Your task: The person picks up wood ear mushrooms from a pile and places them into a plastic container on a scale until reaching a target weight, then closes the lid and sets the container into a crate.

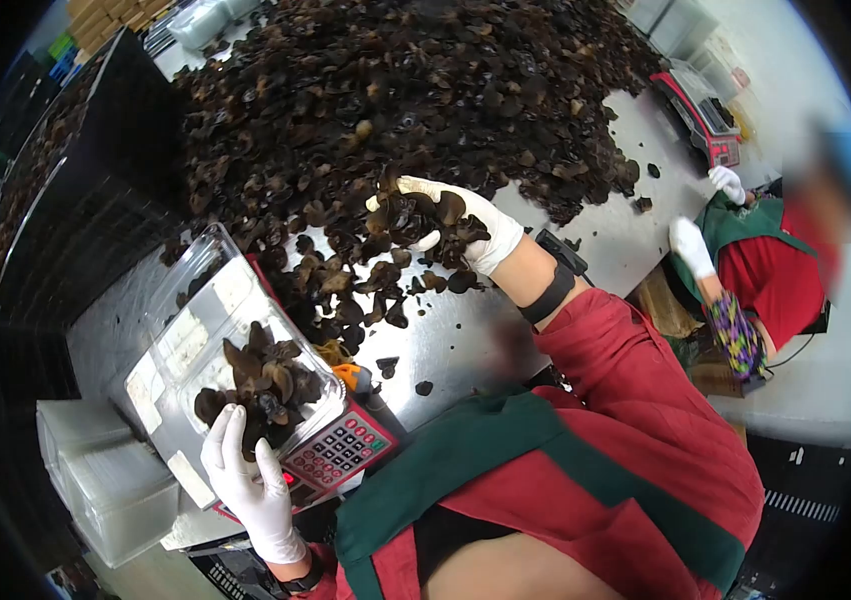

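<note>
Black crate (130, 130): rises at the left of the frame, with dark pieces (48, 172) inside; blocks the view behind.
Stacked clear tubs (120, 500): stand at lower left, nested, probably to save room and stay within reach.
Left hand (250, 490): gloved, at lower left, touching the near edge of the heap, perhaps to steady loose pieces; cannot tell whether pinching any.
Heap (270, 385): lies in a clear tray (320, 408) on the red scale (340, 450), with keypad toward the body, presumably for easy reading.
Orange item (345, 373): tucked beside the scale, partly hidden.
Main pile (385, 90): covers the upper desk (445, 365), spilling down between scale and right hand, crowding the gap.
Right hand (485, 228): gloved, at centre, grip closed around a cluster (420, 220), likely cupped against dropping pieces.
Second scale (700, 115): sits at upper right, beyond the pile.
Co-worker (765, 260): at right, wearing white gloves (687, 247), well apart from the near hands.
</note>
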Demonstrator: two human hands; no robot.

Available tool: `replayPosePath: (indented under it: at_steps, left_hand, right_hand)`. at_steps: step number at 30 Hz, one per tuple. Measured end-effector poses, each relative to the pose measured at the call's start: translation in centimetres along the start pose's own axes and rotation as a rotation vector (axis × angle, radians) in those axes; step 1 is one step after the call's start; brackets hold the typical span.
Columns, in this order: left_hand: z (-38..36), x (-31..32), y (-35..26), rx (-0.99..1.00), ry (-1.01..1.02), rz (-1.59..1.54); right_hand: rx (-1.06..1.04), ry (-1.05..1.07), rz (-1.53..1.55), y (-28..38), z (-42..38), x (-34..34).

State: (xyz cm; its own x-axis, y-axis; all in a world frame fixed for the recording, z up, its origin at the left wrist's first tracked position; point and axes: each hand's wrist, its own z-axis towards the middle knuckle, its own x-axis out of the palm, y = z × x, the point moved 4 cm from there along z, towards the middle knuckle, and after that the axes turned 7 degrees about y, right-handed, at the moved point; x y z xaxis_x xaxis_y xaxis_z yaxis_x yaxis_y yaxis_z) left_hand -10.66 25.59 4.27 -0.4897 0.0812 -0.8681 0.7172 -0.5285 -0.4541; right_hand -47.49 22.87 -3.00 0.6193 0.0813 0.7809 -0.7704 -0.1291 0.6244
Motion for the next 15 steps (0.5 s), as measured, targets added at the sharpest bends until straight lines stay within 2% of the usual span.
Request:
replayPosePath:
  at_steps: [2, 3, 5, 6, 9, 10, 11, 13, 15]
  left_hand:
    - [-0.4, -0.8, 0.4, -0.005, -0.051, 0.007]
    - [-0.5, -1.4, 0.5, -0.018, -0.092, 0.028]
    - [-0.5, -2.3, 1.7, -0.022, -0.157, 0.037]
    - [-0.5, -2.5, 2.1, -0.046, -0.201, -0.023]
    - [-0.2, -2.4, 3.5, -0.133, -0.295, -0.141]
    - [0.0, -2.2, 3.5, -0.147, -0.297, -0.127]
    - [0.1, -1.9, 3.5, -0.154, -0.294, -0.117]
    - [0.2, -0.8, 3.3, -0.173, -0.217, -0.263]
    - [0.2, 0.6, 2.9, -0.122, -0.217, -0.472]
  right_hand:
    - [-0.133, 0.069, -0.157, -0.9, 0.9, 0.3]
    - [-0.018, -0.002, -0.165, -0.6, 1.4, 2.0]
    - [-0.296, 0.220, -0.463, -0.4, 2.4, 7.1]
    - [0.128, 0.101, -0.150, -1.3, 4.5, 7.2]
    - [0.008, 0.154, -0.590, -2.8, 6.7, 13.4]
    - [0.010, 0.200, -0.587, -3.9, 6.8, 15.7]
    - [-0.080, 0.236, -0.774, -5.0, 7.2, 17.1]
    - [-0.581, 0.489, -1.242, -8.2, 7.8, 19.3]
    - [-0.362, 0.688, -1.586, -12.1, 7.0, 20.2]
